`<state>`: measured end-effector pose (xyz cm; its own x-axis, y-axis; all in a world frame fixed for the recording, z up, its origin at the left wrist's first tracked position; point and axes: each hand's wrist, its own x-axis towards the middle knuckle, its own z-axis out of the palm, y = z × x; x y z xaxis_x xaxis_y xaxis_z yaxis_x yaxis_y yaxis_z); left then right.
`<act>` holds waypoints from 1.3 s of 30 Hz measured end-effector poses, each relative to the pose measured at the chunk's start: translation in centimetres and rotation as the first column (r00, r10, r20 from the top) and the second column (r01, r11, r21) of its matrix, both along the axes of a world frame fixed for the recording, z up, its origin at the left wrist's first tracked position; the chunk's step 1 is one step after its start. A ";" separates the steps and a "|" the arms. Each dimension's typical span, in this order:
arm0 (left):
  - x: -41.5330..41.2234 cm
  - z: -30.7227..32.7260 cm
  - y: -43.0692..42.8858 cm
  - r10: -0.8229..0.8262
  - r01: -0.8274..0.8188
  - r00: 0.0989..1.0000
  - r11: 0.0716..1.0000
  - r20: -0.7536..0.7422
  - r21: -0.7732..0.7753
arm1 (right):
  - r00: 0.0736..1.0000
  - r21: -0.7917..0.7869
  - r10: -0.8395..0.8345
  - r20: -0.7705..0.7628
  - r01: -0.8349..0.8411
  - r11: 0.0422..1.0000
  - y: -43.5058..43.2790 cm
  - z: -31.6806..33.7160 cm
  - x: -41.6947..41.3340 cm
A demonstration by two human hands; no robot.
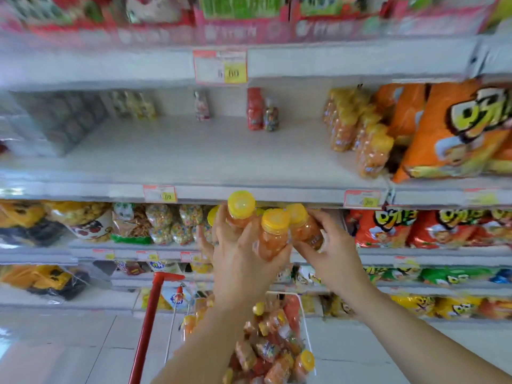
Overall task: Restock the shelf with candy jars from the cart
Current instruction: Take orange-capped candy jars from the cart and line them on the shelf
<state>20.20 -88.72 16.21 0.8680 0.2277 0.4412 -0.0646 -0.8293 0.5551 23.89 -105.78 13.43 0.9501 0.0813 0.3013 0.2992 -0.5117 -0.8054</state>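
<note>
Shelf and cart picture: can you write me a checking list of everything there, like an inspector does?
Surface: middle shelf, white, with a wide gap; stocked jars stand packed at its right.
Job's things: yellow-lid jars held up just below that shelf's edge; cart jars piled in the cart.
Clutter: red bottle and sweets jar at the shelf's back; orange snack bags far right.
Grippers: left hand grips several jars; right hand grips one.
Cables: nothing seen.
Surroundings: price tags on shelf edges; snack packets on lower shelves; pale floor.
</note>
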 end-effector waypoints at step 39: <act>14.4 3.9 1.9 -0.253 0.255 0.964 0.967 0.085 -0.008 | 0.911 -0.691 -0.343 0.229 0.401 0.602 -1.0 3.3 12.6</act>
